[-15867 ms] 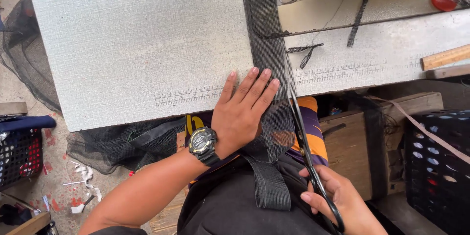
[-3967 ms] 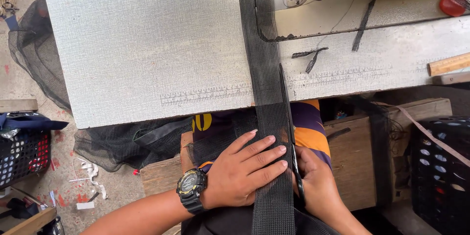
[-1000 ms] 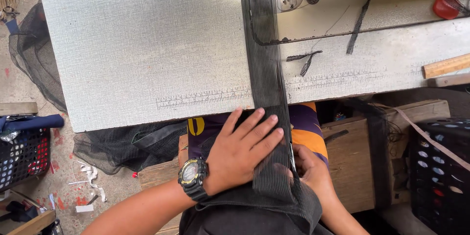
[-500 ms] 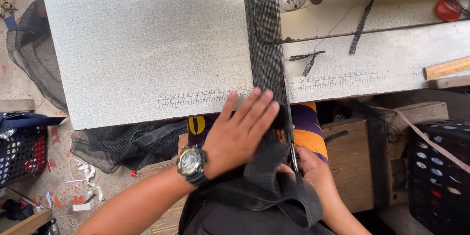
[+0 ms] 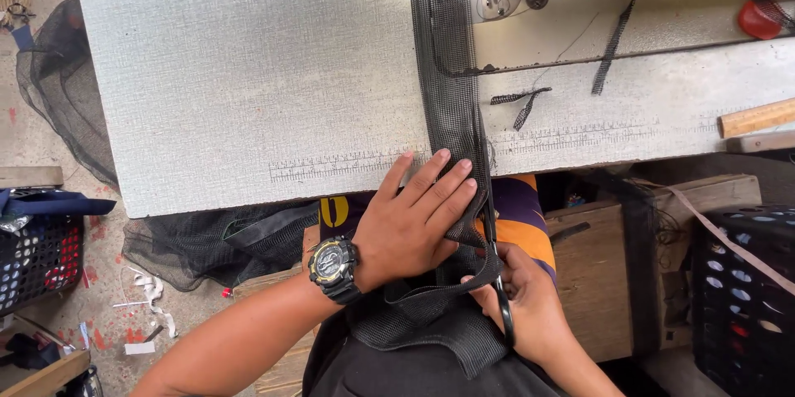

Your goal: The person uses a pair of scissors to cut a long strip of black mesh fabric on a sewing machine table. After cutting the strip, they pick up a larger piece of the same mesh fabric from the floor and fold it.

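At the front edge of the surface (image 5: 248,99), the left hand (image 5: 410,227) should keep its spread fingers flat on the black mesh strip (image 5: 447,74), holding it taut, while the right hand (image 5: 530,306), fingers closed around the scissors (image 5: 495,281), cuts straight along it.

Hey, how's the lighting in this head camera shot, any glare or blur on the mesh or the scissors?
Head view: even daylight, with a pale glare patch on the table near the top. The black mesh strip is sharp, its weave visible. The scissors in the right hand sit in shadow under the table edge; the left hand is crisp, with no motion blur.
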